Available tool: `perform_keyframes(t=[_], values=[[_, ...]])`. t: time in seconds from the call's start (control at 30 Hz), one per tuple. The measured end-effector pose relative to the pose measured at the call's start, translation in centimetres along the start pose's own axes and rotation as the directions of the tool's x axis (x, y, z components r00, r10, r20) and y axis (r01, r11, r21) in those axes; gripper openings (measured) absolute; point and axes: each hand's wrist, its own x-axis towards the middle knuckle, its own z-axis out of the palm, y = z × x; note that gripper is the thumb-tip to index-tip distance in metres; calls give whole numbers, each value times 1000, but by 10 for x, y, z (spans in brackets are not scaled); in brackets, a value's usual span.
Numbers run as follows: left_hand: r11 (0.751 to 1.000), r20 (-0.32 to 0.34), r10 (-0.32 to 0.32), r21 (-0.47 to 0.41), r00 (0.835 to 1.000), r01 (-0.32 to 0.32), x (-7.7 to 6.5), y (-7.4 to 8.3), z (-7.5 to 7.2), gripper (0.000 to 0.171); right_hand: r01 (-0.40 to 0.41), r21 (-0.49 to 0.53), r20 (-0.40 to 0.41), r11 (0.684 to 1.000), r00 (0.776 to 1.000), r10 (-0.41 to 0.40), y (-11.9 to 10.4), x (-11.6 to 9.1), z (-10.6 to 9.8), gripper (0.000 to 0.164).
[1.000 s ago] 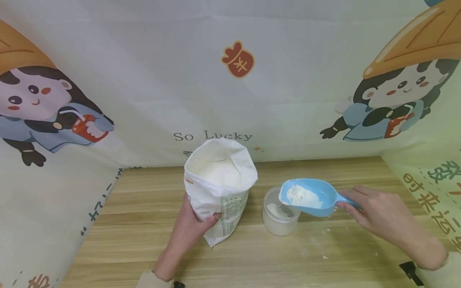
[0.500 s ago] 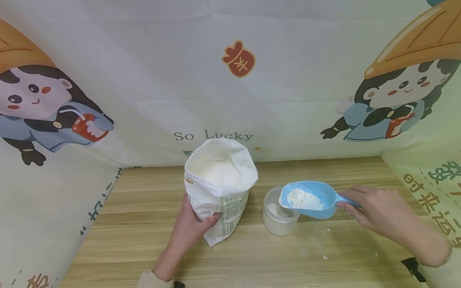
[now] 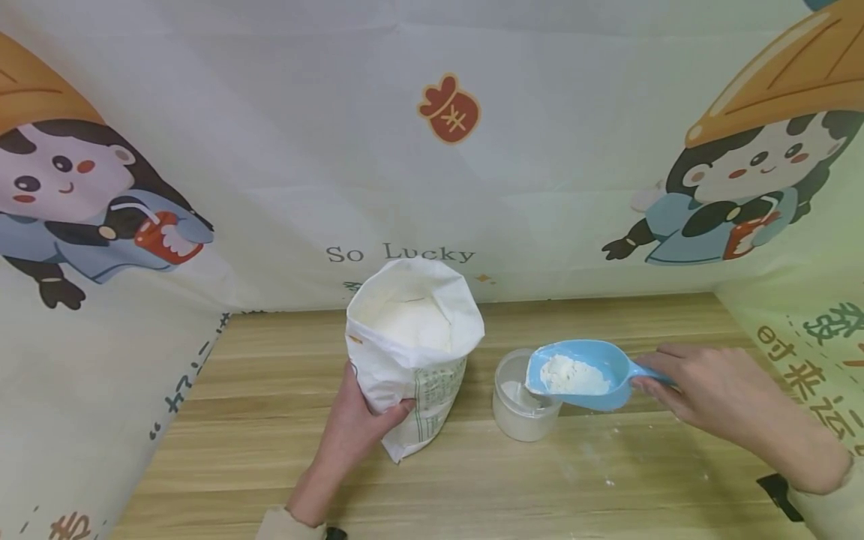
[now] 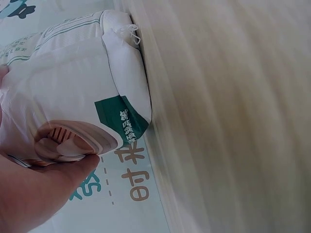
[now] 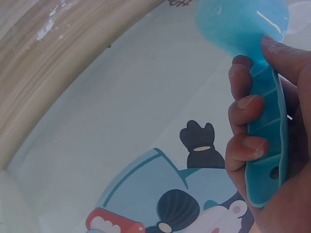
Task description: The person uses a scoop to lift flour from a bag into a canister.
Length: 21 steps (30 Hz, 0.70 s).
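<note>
My left hand (image 3: 367, 421) grips the lower side of a white flour bag (image 3: 378, 375), thumb across its front; the bag stands upright with its top wide open and white flour (image 3: 413, 324) inside. A blue scoop (image 3: 610, 367) is in my right hand (image 3: 718, 390), which holds it by the handle. White powder (image 3: 572, 375) lies in the scoop's bowl. The scoop's tip hangs over the right part of a clear round tub (image 3: 523, 424) with white powder in it. In the right wrist view, fingers curl around the ribbed handle (image 5: 266, 119).
The wooden tabletop (image 3: 236, 450) bears specks of spilled powder (image 3: 609, 482) right of the tub. A printed cloth backdrop (image 3: 297, 135) rises behind the table and along both sides.
The scoop has dipped slightly and shifted a little to the right above the tub. The left hand and the bag stay in place.
</note>
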Motion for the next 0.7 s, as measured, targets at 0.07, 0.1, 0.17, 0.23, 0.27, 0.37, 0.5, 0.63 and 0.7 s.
perform_keyframes(t=[0.07,0.1,0.17,0.23,0.27,0.37,0.5,0.63,0.7], values=[[1000,-4,1,4,1000,-1,0,0,0,98,12,0,-5,1000,1000,-12,0,1,-1,42],[1000,-5,0,4,1000,0,0,0,0,98,15,-1,-6,1000,1000,-15,0,1,-1,45],[1000,-6,-2,2,1000,2,0,0,1,97,18,-1,-6,1000,1000,-18,-1,2,-2,52],[1000,-5,-5,-2,1000,5,0,0,1,97,22,-3,-12,1000,1000,-22,-1,3,-2,58],[1000,-5,-7,-2,1000,7,0,-1,1,97,25,-4,-15,1000,1000,-25,-2,4,-3,62],[1000,-7,-8,3,1000,8,0,-1,1,96,38,-11,-29,999,999,-39,-2,6,-4,68],[1000,-8,-5,-2,1000,5,0,0,1,97,47,-19,-30,999,998,-47,-3,8,-6,76],[1000,-7,-5,-9,1000,5,0,0,1,97,50,-33,-14,998,999,-50,-3,11,-9,80],[1000,-6,-6,-10,1000,6,0,-1,1,97,48,-43,2,998,999,-48,-3,12,-11,83]])
